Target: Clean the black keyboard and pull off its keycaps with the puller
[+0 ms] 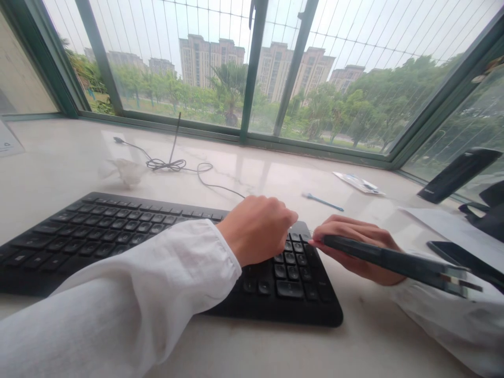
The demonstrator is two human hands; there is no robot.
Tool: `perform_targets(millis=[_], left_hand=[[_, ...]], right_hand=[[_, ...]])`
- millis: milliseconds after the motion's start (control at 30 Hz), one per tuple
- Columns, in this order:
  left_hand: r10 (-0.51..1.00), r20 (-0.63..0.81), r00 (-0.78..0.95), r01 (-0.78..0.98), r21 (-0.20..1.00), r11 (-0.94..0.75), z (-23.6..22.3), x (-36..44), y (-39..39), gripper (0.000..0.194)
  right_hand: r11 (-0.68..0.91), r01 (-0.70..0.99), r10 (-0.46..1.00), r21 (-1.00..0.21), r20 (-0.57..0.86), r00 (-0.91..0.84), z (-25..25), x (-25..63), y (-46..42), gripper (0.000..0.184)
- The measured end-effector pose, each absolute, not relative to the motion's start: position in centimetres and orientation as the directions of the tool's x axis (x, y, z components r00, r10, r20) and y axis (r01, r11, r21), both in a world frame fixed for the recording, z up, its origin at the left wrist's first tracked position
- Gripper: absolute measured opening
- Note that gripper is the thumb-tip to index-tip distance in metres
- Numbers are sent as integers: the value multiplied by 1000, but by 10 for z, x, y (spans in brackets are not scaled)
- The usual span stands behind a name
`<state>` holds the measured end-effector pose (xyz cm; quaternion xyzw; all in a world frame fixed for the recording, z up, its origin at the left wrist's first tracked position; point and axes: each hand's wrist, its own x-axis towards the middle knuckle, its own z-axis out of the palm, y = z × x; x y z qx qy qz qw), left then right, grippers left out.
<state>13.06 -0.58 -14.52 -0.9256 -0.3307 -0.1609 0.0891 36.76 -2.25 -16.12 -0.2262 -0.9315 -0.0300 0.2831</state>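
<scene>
A black keyboard [129, 226] lies slantwise on the pale stone surface. My left hand [258, 228] is over its right part, the fingers curled closed at the top edge by the number keys. Whatever those fingertips pinch, if anything, is hidden. Just beyond the keyboard's right edge, my right hand [354, 247] is closed around a long dark tool [386, 260]. Metal prongs show at the tool's end nearest my right sleeve; its exact kind is unclear. The right fingertips come close to the number keys.
Behind the keyboard lie a coiled black cable [167, 165] and a crumpled clear plastic piece [128, 173]. A thin blue stick [323, 201] and a white packet [357, 182] lie farther right. A black box-like object [459, 173] stands by the window, near a dark flat device [464, 262].
</scene>
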Motion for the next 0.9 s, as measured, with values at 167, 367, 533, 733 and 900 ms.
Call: perform_targets(millis=[167,367,533,733,900], left_hand=[[579,352,736,634,-58,-771,-144,131,-6,22],[581,349,735,638,-68,-767,-144,130,-7,21],[577,350,738,637,-79,-767,-144,131,-7,20],[582,345,737,642,-87,-762,-144,131,-7,20],[570,343,746,634,-106,-766,-143,131,-7,21]], right_hand=[[789,561,606,-253,475,-638,-161,363,-21,4],[730,554,683,-399,452,-574,-165,364,-15,7],[782,530,624,-329,436,-649,-161,364,-20,2],[763,536,647,-362,438,-625,-162,363,-16,3],[707,530,705,-468,400,-586,-161,361,-8,11]])
